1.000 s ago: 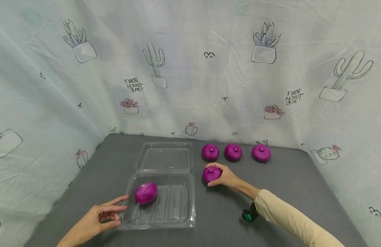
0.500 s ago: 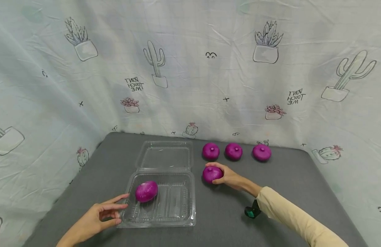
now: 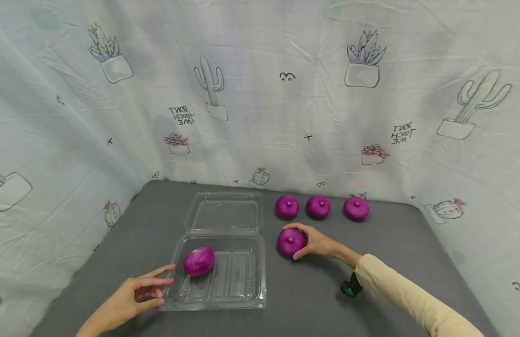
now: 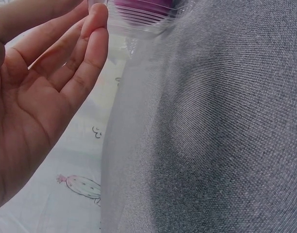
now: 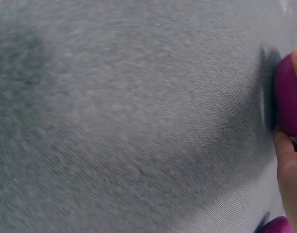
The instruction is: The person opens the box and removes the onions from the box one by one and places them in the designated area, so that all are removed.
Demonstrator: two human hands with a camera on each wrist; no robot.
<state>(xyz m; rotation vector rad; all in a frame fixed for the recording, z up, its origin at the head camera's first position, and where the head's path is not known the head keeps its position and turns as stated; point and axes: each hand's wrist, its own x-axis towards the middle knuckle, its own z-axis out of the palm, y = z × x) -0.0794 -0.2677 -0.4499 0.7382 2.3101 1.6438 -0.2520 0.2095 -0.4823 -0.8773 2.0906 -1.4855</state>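
Note:
In the head view my right hand (image 3: 316,242) curls round a purple onion (image 3: 290,242) with a short stem, fingers at its far side and thumb at its near side. The right wrist view shows the same onion (image 5: 290,99) by the grey table, partly covered by my fingers. My left hand (image 3: 131,297) holds the left rim of a clear plastic clamshell container (image 3: 243,306). Its fingertips and thumb meet at the plastic edge in the left wrist view. Inside the container's left half lies another purple onion (image 3: 199,261), tilted on its side.
Three more purple onions, a left (image 3: 287,207), a middle (image 3: 318,207) and a right one (image 3: 356,208), stand in a row at the back. The container's lid (image 3: 226,213) lies folded back. A patterned curtain (image 3: 251,93) rises behind the grey table (image 3: 369,299).
My right hand has shifted slightly right and its thumb has slid to the onion's near edge. The onion has moved a little nearer, its stem now more upright. My left hand keeps its place.

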